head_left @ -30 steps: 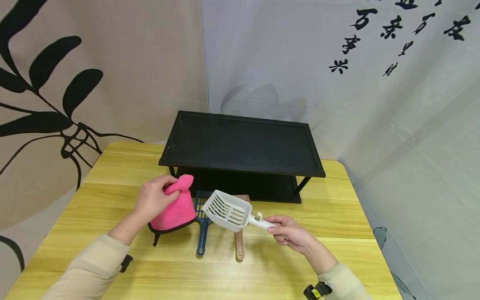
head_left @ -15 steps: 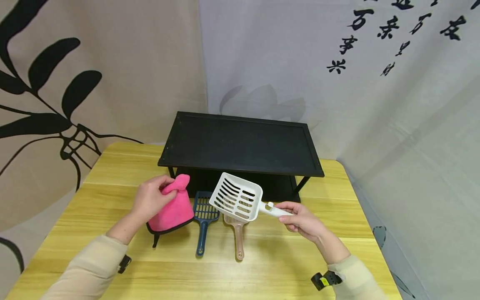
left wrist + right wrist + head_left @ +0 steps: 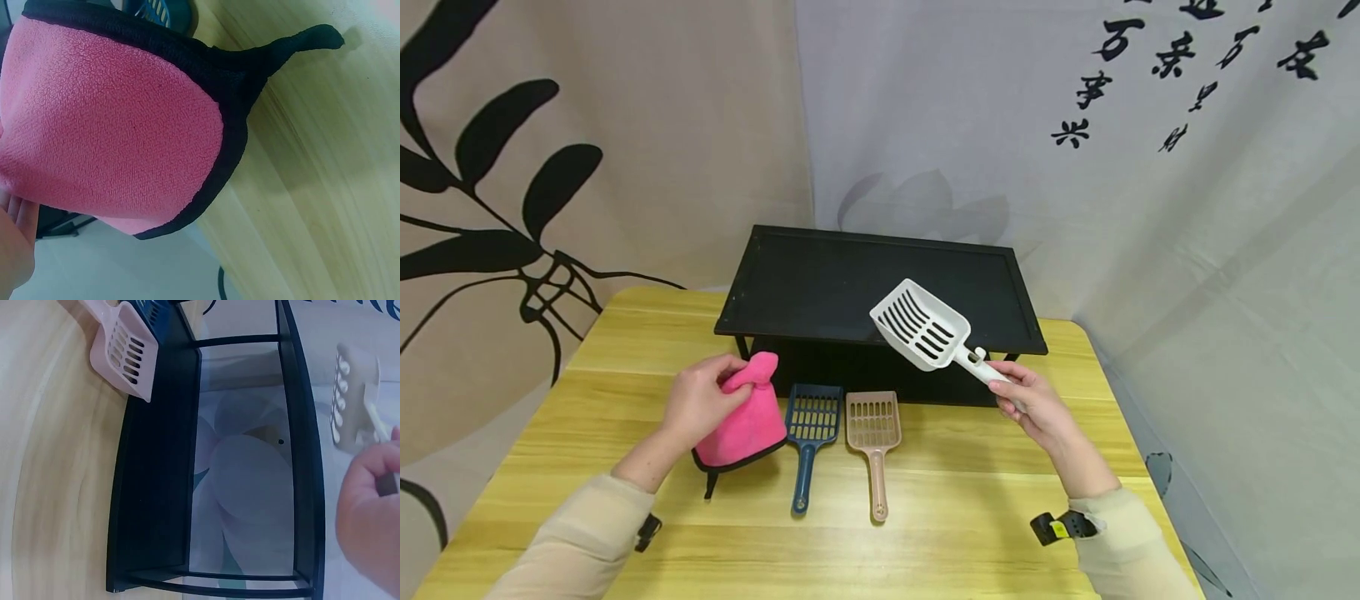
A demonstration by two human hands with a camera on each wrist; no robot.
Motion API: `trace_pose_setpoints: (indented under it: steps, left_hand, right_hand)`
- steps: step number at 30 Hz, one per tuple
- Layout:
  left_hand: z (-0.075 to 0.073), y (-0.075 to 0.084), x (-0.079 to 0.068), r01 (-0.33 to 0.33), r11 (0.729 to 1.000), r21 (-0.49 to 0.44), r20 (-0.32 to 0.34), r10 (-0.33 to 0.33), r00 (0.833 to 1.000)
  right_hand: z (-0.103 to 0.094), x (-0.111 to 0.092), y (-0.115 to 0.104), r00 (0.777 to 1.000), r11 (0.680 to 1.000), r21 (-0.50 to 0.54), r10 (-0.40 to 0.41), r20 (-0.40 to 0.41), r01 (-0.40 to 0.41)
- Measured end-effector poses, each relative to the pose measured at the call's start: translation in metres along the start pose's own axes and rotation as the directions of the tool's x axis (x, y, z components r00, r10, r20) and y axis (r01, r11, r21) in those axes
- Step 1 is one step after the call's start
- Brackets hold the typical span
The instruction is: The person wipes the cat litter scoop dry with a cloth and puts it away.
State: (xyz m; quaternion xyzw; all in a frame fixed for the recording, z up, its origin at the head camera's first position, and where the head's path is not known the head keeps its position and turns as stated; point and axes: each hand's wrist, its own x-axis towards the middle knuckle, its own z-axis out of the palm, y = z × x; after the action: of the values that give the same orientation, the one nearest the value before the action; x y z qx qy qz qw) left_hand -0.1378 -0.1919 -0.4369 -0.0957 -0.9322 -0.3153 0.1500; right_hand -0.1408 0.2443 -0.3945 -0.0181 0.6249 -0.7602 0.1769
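Gripping — left fingers [image 3: 730, 362] pink cloth [image 3: 748, 429], right fingers [image 3: 1017, 370] white scoop [image 3: 951, 347] — over yellow table [image 3: 958, 542], printed curtain [image 3: 700, 125] behind

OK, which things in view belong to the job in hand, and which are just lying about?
In the job:
pink cloth, in the left hand
white scoop, in the right hand
black rack, probably

Apparently just lying about:
blue scoop, in neither hand
beige scoop, beside it, also unheld

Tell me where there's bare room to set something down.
Free: atop the shelf, left of the white scoop; on the table, right of the beige scoop and below its handle. Crowded: before the shelf's left half, where pink cloth, blue scoop and beige scoop bunch together.
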Motion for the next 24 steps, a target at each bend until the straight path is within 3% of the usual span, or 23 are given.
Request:
trace_pose_setpoints:
  steps: [4,10,18,24]
  left_hand:
    - [0.001,0.000,0.000,-0.019,1.000,0.006,-0.022,0.020,1.000]
    - [0.003,0.000,-0.001,-0.026,1.000,0.010,-0.027,0.026,0.999]
    - [0.004,0.001,-0.001,-0.030,0.999,0.014,-0.027,0.030,0.999]
    - [0.004,0.001,-0.001,-0.042,0.999,0.008,-0.025,0.042,0.999]
  right_hand:
    - [0.001,0.003,-0.002,0.992,1.000,0.027,0.016,-0.123,-0.013]
    - [0.004,0.009,0.000,0.963,0.995,0.094,0.043,-0.266,-0.018]
    - [0.008,0.014,0.000,0.942,0.997,0.073,0.030,-0.333,-0.006]
    - [0.010,0.013,0.000,0.940,0.997,0.080,0.046,-0.339,-0.020]
